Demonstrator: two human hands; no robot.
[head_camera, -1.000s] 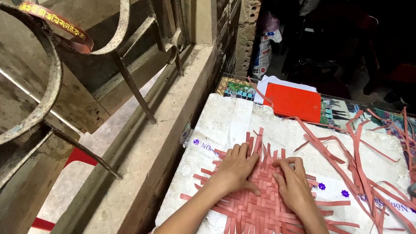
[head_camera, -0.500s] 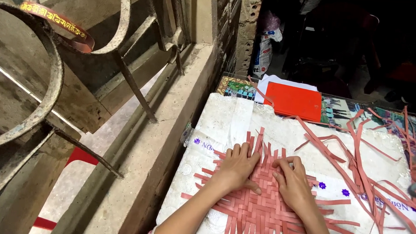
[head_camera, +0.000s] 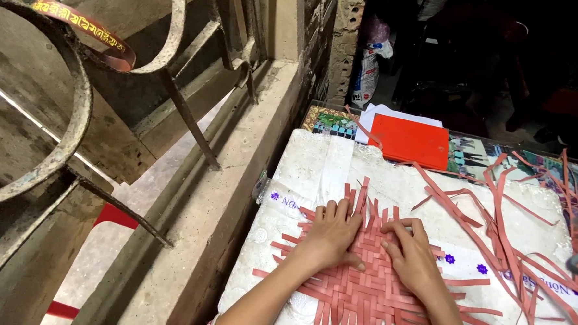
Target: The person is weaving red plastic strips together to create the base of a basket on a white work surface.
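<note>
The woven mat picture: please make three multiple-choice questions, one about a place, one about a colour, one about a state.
1. Where does the red flat sheet lie?
A. beyond the woven mat
B. under the left hand
C. on the window grille

2. What colour are the loose strips?
A. blue
B. reddish pink
C. green

3. How are the hands?
A. lifted in the air
B. holding scissors
C. pressed flat on the mat

Answers: 1 A, it lies at the far table edge. 2 B, same colour as the woven mat. 3 C, the left hand and right hand both lie on the weave.
</note>
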